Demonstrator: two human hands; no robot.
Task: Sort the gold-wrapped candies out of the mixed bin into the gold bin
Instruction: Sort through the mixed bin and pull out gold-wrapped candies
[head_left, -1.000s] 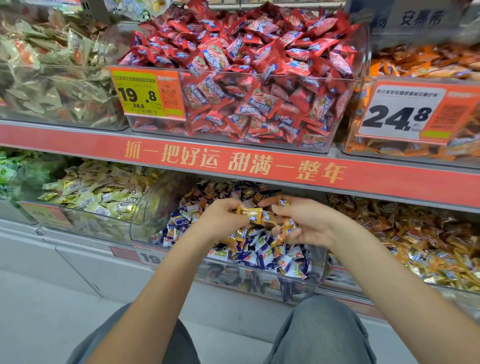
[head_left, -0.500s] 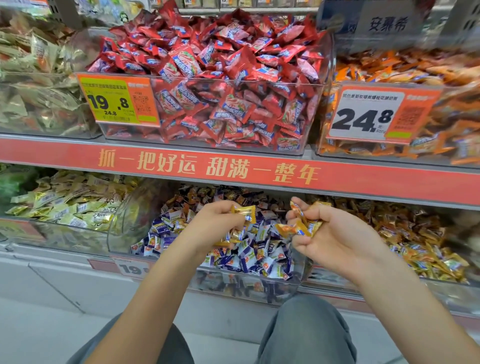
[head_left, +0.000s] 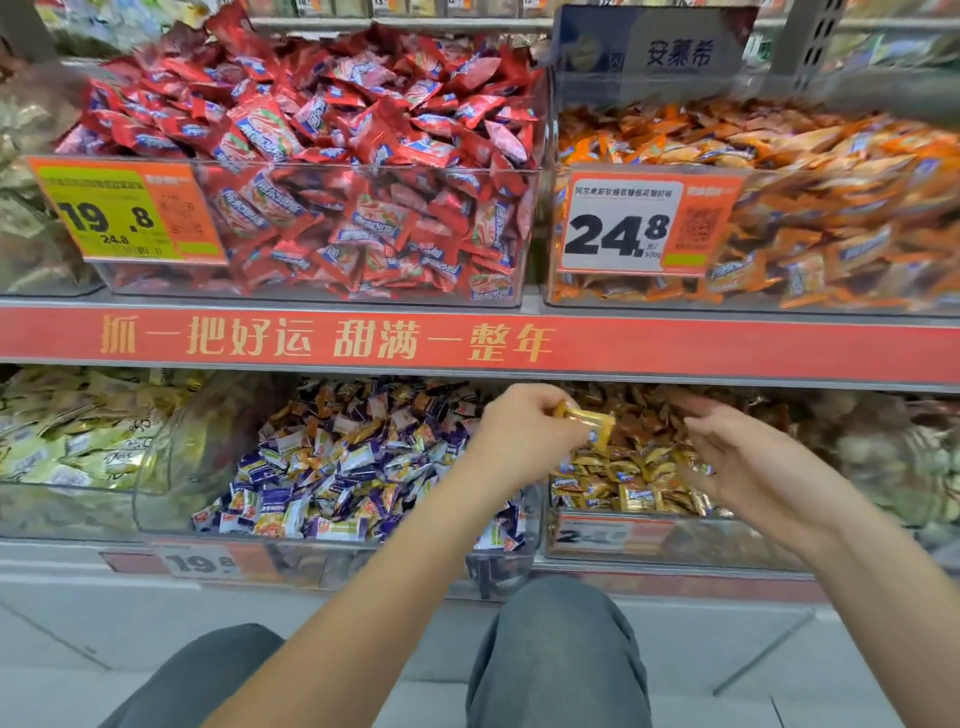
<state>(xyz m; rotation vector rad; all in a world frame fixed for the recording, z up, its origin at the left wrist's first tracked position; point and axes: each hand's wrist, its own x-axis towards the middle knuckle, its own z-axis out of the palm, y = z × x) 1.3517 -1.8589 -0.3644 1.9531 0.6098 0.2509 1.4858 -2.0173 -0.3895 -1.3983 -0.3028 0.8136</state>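
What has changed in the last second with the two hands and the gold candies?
Both hands moved right, from over the mixed bin to the gold bin. The right hand, which gripped several gold candies, now lies open over the gold pile, apparently having let them go. The left hand still pinches one gold candy, now above the gold bin. The bins stayed in place.

Left hand (head_left: 524, 436) raised, fingers curled, pinching a gold candy (head_left: 587, 422). Right hand (head_left: 737, 452) beside it, palm inward, fingers loosely spread, holding nothing visible.
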